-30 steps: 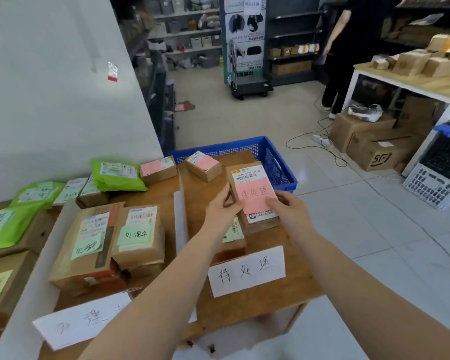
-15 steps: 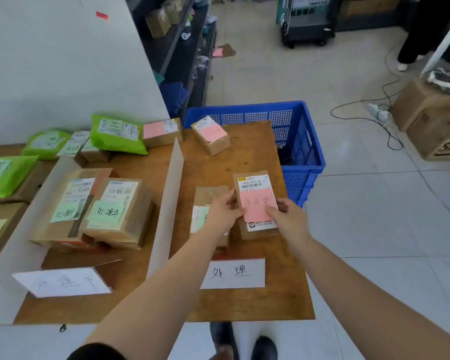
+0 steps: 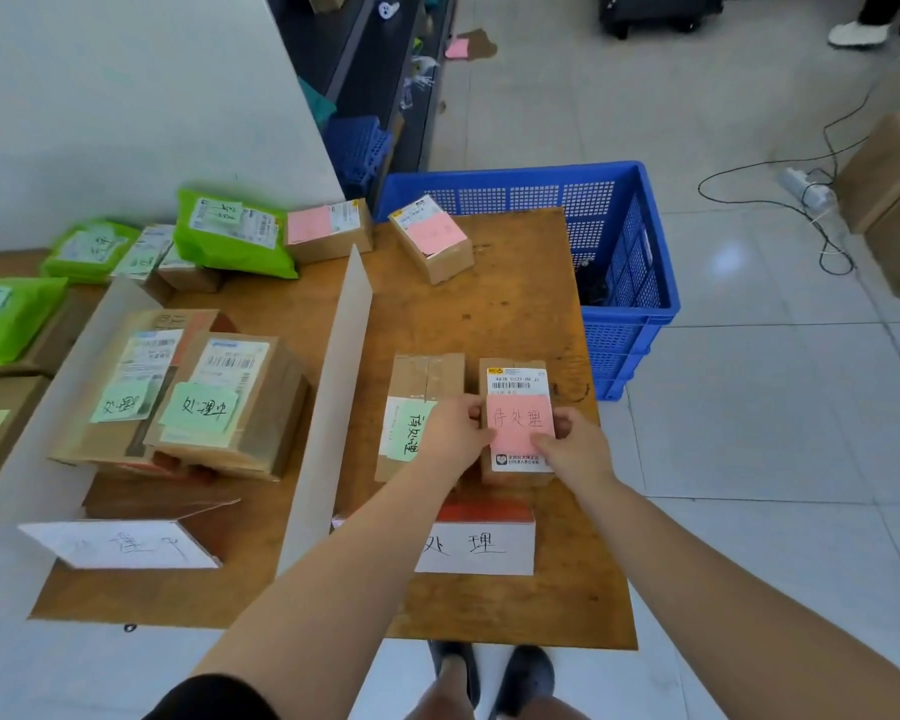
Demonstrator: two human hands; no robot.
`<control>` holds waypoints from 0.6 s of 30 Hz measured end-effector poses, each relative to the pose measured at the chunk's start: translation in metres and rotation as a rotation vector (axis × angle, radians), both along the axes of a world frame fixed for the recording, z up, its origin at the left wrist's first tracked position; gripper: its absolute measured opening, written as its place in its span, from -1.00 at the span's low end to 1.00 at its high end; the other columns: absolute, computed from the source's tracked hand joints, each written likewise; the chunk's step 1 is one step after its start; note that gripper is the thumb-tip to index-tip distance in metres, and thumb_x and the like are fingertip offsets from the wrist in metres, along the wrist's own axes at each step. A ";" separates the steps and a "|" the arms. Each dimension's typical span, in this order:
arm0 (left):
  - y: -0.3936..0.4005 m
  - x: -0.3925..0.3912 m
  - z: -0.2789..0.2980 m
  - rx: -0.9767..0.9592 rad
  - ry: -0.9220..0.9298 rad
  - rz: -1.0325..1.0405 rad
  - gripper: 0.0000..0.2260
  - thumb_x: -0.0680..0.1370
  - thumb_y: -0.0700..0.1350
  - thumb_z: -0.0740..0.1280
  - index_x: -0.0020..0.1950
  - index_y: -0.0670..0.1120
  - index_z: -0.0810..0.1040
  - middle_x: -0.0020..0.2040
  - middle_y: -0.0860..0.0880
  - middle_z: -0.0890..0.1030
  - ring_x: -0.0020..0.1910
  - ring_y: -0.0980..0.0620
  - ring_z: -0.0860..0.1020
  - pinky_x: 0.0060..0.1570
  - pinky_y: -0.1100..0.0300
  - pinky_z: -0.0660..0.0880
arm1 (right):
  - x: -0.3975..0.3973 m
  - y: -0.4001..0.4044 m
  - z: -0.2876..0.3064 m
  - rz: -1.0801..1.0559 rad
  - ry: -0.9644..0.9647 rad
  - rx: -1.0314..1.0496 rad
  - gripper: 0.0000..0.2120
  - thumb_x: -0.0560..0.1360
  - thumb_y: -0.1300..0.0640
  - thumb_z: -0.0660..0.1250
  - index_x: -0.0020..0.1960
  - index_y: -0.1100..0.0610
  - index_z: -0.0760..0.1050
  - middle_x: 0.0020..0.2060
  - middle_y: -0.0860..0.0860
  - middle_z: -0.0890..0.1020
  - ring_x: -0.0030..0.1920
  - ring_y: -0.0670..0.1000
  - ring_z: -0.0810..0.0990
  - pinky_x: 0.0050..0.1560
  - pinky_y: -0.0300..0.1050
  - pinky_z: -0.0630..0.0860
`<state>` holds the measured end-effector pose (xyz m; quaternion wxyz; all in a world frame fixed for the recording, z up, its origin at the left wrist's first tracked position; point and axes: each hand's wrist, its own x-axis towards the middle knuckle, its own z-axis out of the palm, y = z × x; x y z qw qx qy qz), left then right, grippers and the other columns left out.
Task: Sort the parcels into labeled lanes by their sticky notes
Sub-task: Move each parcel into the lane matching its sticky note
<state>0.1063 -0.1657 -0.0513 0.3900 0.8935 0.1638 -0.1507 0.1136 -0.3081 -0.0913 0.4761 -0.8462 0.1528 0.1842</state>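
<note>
Far left: glossy green poly mailers (image 3: pixel 232 233), soft, crumpled. Left lane: taped cardboard boxes (image 3: pixel 193 397), green notes. White card divider (image 3: pixel 333 402) upright, separating lanes. Right lane: left hand (image 3: pixel 450 433) and right hand (image 3: pixel 575 449) pinch parcel (image 3: pixel 515 418) edges, pink note up, seating it flat on desk (image 3: pixel 489 314) beside green-noted box (image 3: pixel 417 413).

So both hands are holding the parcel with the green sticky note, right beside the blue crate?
Not quite: the parcel that the left hand and right hand hold carries a pink sticky note, not green, as the head view shows. The blue crate is indeed beside it.
</note>
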 end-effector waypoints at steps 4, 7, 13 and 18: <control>0.007 -0.002 0.006 0.049 -0.016 -0.022 -0.59 0.50 -0.16 0.35 0.34 -0.07 0.42 0.26 -0.06 0.52 0.16 -0.01 0.52 0.10 0.18 0.43 | 0.005 0.005 0.011 0.025 -0.060 -0.061 -0.55 0.47 0.16 0.35 0.32 0.10 0.33 0.25 0.05 0.52 0.12 0.03 0.56 -0.39 -0.43 0.36; 0.021 0.001 0.020 0.132 -0.079 -0.077 -0.58 0.53 -0.08 0.30 0.38 -0.05 0.36 0.32 -0.02 0.48 0.23 -0.01 0.48 0.17 0.14 0.43 | 0.016 0.008 0.028 0.135 -0.220 -0.181 -0.54 0.45 0.13 0.36 0.31 0.09 0.34 0.26 0.05 0.47 0.23 0.07 0.46 0.04 -0.12 0.52; 0.065 0.036 0.063 0.384 -0.203 -0.230 -0.63 0.52 -0.05 0.28 0.33 -0.03 0.40 0.28 -0.05 0.45 0.30 -0.09 0.39 0.22 -0.02 0.43 | 0.055 0.032 0.084 0.501 -0.464 -0.440 -0.48 0.49 0.01 0.28 0.41 0.07 0.26 0.37 0.03 0.34 0.36 0.07 0.29 0.30 0.01 0.34; 0.099 0.082 0.084 0.417 -0.275 -0.175 -0.55 0.52 -0.02 0.29 0.39 -0.04 0.33 0.34 -0.05 0.42 0.30 -0.06 0.40 0.21 0.07 0.39 | 0.099 0.062 0.119 0.563 -0.436 -0.518 -0.44 0.50 -0.05 0.25 0.45 0.03 0.21 0.41 0.02 0.30 0.40 0.08 0.24 0.31 0.06 0.30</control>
